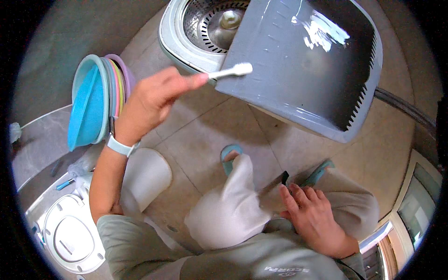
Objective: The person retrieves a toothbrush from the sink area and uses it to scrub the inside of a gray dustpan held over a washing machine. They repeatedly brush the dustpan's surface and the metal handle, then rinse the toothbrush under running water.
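My left hand [156,98], closed round a slim white handle, holds a toothbrush [235,70]. Its pale head hovers over or touches the front lip of a large grey dustpan [289,79]; which of these I cannot tell. Comb teeth line the dustpan's sides, its inside looks wet and shiny, and a dark pole [403,108] runs off to the right. Beneath its left edge is a small washing machine [191,60] with a perforated metal spin tub. Low over my lap, my right hand [317,217] has curled fingers with a small dark piece [285,177] at the tips, its kind unclear.
Stacked coloured basins [88,109] stand at the left, a blue one outermost. A white toilet lid [74,233] lies at the lower left, with a white bin-like container [148,172] beside my left arm. My slippered feet rest on the tiled floor [196,126]. A window frame [417,196] borders the right.
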`<state>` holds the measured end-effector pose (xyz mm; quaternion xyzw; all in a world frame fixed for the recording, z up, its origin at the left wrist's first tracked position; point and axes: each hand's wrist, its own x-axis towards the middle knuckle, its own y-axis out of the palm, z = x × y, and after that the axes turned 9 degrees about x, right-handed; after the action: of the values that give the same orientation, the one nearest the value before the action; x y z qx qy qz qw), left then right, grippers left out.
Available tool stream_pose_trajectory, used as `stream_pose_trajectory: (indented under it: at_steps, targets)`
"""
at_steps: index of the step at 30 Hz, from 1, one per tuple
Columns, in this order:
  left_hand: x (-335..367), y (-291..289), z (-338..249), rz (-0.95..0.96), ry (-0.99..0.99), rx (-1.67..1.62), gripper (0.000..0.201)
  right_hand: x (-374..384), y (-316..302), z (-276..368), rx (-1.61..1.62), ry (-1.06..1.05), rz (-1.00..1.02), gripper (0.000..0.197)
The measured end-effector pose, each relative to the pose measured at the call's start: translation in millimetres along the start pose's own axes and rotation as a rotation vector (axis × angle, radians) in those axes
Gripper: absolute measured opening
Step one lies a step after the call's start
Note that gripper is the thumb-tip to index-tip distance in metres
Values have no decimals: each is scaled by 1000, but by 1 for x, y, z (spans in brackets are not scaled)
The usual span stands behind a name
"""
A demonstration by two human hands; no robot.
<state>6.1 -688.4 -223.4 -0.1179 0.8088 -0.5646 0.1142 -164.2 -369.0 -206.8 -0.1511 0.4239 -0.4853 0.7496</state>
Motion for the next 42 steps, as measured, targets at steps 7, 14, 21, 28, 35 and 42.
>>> stream_pose_trajectory:
  at_steps: [7, 14, 21, 28, 35, 42]
  targets:
    - [-10, -4, 16, -57, -77, 23, 58, 1, -3, 1, 24, 17, 32, 59]
    - [-13, 10, 17, -57, -25, -66, 54, -3, 1, -3, 32, 17, 7, 59]
    - [-26, 18, 19, -73, -51, -128, 51, -1, -3, -5, 44, -3, -11, 57]
    - [-21, 22, -29, -303, -161, -224, 40, 18, -20, -7, 87, -92, -102, 43]
    - [10, 46, -132, -434, -215, -894, 36, 51, -63, 10, 481, -26, -302, 41]
    - [27, 61, -132, -242, -12, -756, 51, 74, -86, 12, 1236, 125, -393, 40]
